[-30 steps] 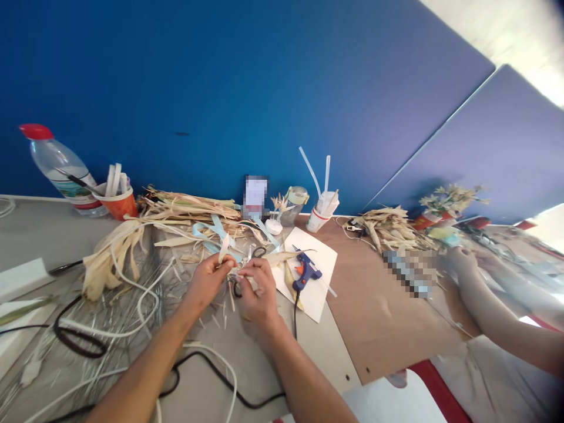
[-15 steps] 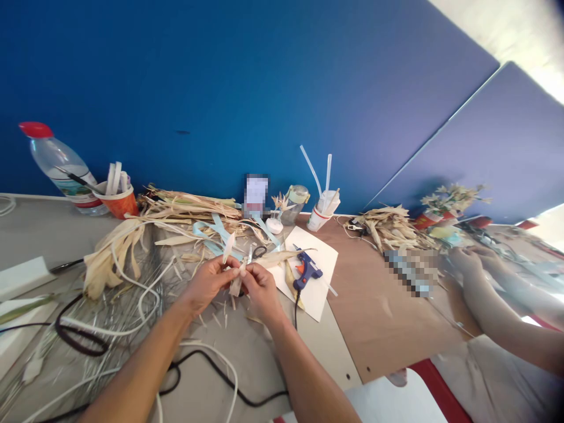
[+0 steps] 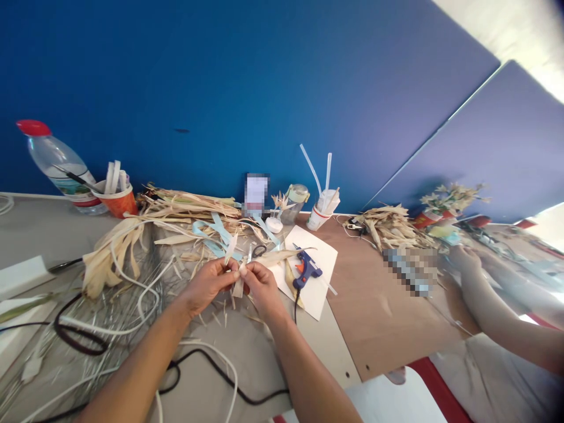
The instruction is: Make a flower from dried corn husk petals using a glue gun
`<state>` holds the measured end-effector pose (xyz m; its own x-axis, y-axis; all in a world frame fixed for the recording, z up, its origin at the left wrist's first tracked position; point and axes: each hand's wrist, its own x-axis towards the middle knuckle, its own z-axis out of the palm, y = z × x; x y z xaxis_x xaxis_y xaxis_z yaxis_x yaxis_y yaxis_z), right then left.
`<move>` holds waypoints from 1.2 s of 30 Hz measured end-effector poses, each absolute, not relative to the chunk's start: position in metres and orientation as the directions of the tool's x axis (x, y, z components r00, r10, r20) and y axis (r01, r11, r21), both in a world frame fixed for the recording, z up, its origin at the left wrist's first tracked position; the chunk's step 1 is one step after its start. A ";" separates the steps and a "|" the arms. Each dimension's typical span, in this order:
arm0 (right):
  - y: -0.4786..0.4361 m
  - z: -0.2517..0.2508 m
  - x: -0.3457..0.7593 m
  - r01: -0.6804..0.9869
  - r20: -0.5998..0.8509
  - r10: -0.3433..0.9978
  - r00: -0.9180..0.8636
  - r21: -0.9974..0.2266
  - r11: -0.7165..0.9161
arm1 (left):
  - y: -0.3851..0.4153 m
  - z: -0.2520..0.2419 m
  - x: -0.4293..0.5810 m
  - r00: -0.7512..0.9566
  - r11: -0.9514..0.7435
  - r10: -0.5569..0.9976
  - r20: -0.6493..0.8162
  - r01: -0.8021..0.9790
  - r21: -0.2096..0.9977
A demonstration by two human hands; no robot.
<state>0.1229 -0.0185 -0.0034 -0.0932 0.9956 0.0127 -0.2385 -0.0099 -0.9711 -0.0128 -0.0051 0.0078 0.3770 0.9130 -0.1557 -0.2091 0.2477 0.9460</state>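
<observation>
My left hand (image 3: 214,281) and my right hand (image 3: 259,283) meet over the table, thumbs and fingertips pinched close together. Between them is a pale strip of dried corn husk (image 3: 238,288), its lower end hanging below the fingers. A small pointed husk piece (image 3: 231,247) stands up from my left hand's fingers. Just beyond the hands lie scissors (image 3: 259,251), partly hidden, and light blue ribbon (image 3: 215,232). Right of them a blue glue gun (image 3: 308,269) rests on a white sheet (image 3: 324,247).
A husk pile (image 3: 189,205) lies along the blue partition. White cable (image 3: 145,299) and thin wires spread at left, near an orange cup (image 3: 118,202) and a water bottle (image 3: 61,164). At right, a co-worker's arm (image 3: 484,299) reaches over the table near another husk pile (image 3: 390,229).
Both hands stay together, with the fingers shifting slightly. The pointed husk piece leans a little more to the right. Nothing else has visibly moved.
</observation>
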 end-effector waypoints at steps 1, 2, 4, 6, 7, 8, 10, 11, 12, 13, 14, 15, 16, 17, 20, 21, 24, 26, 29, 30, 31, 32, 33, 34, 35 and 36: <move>-0.019 -0.003 0.122 -0.245 0.008 0.996 -0.091 -0.969 -0.014 | -0.005 0.007 -0.013 0.375 0.239 0.915 -0.149 -0.204 0.949; -0.019 -0.002 0.122 -0.252 0.004 0.996 -0.085 -0.968 -0.018 | -0.005 0.006 -0.012 0.370 0.228 0.918 -0.142 -0.200 0.953; -0.019 -0.001 0.121 -0.263 -0.013 0.998 -0.061 -0.964 -0.028 | -0.005 0.005 -0.011 0.356 0.207 0.926 -0.128 -0.194 0.959; -0.019 0.000 0.119 -0.291 -0.042 0.999 -0.031 -0.956 -0.049 | -0.005 0.003 -0.010 0.341 0.186 0.933 -0.114 -0.189 0.964; -0.020 0.000 0.118 -0.312 -0.059 0.998 -0.021 -0.948 -0.062 | -0.005 0.003 -0.010 0.332 0.174 0.937 -0.106 -0.183 0.967; -0.020 0.000 0.117 -0.337 -0.076 0.997 -0.015 -0.938 -0.077 | -0.004 0.003 -0.009 0.323 0.163 0.941 -0.099 -0.176 0.971; -0.020 0.001 0.116 -0.389 -0.106 0.994 -0.014 -0.915 -0.103 | -0.004 0.003 -0.009 0.307 0.147 0.947 -0.093 -0.158 0.976; -0.020 0.001 0.115 -0.413 -0.118 0.993 -0.015 -0.904 -0.113 | -0.004 0.003 -0.008 0.298 0.143 0.950 -0.093 -0.149 0.979; -0.020 0.002 0.114 -0.434 -0.125 0.992 -0.015 -0.893 -0.119 | -0.004 0.003 -0.008 0.291 0.139 0.952 -0.093 -0.141 0.980; -0.021 0.002 0.113 -0.454 -0.132 0.991 -0.016 -0.882 -0.125 | -0.004 0.003 -0.008 0.284 0.136 0.954 -0.093 -0.136 0.981; -0.021 0.004 0.113 -0.474 -0.138 0.990 -0.016 -0.871 -0.129 | -0.005 0.003 -0.007 0.279 0.130 0.956 -0.089 -0.133 0.983; -0.022 0.005 0.112 -0.493 -0.143 0.990 -0.017 -0.860 -0.133 | -0.005 0.003 -0.007 0.273 0.120 0.959 -0.080 -0.133 0.984; -0.022 0.006 0.112 -0.509 -0.148 0.989 -0.021 -0.850 -0.138 | -0.005 0.003 -0.006 0.268 0.110 0.961 -0.071 -0.133 0.985; -0.022 0.007 0.111 -0.521 -0.154 0.988 -0.022 -0.841 -0.143 | -0.005 0.003 -0.006 0.265 0.100 0.962 -0.062 -0.132 0.986; -0.023 0.010 0.110 -0.534 -0.175 0.984 -0.018 -0.831 -0.158 | -0.004 0.003 -0.005 0.251 0.077 0.967 -0.047 -0.110 0.991; -0.023 0.010 0.110 -0.535 -0.184 0.983 -0.016 -0.829 -0.164 | -0.003 0.003 -0.005 0.245 0.068 0.969 -0.044 -0.093 0.993; -0.022 0.008 0.109 -0.550 -0.204 0.979 -0.016 -0.816 -0.180 | -0.002 0.003 -0.004 0.228 0.026 0.974 -0.018 -0.033 0.999; -0.020 0.005 0.108 -0.561 -0.206 0.978 -0.016 -0.808 -0.179 | -0.001 0.004 -0.004 0.219 0.001 0.976 -0.002 0.007 1.000; -0.019 0.002 0.108 -0.569 -0.199 0.980 -0.006 -0.805 -0.167 | -0.002 0.004 -0.004 0.209 -0.011 0.978 0.000 0.053 0.999; -0.019 0.001 0.108 -0.572 -0.195 0.981 0.003 -0.805 -0.158 | -0.002 0.004 -0.004 0.206 -0.012 0.979 -0.001 0.060 0.998; -0.019 0.001 0.108 -0.575 -0.192 0.981 0.011 -0.804 -0.151 | -0.002 0.004 -0.004 0.206 -0.010 0.979 -0.004 0.063 0.998; -0.019 0.001 0.107 -0.577 -0.189 0.982 0.017 -0.804 -0.145 | -0.002 0.004 -0.004 0.206 -0.007 0.979 -0.007 0.063 0.998; -0.020 0.001 0.107 -0.578 -0.187 0.982 0.021 -0.804 -0.141 | -0.002 0.004 -0.004 0.205 -0.002 0.979 -0.010 0.060 0.998; -0.021 0.001 0.106 -0.577 -0.186 0.982 0.023 -0.805 -0.139 | -0.002 0.003 -0.004 0.206 0.003 0.978 -0.015 0.057 0.998; -0.021 0.001 0.105 -0.575 -0.188 0.982 0.023 -0.806 -0.141 | -0.002 0.003 -0.004 0.206 0.005 0.978 -0.017 0.056 0.998; -0.022 0.001 0.105 -0.572 -0.190 0.981 0.022 -0.808 -0.144 | -0.002 0.002 -0.004 0.208 0.003 0.978 -0.015 0.057 0.998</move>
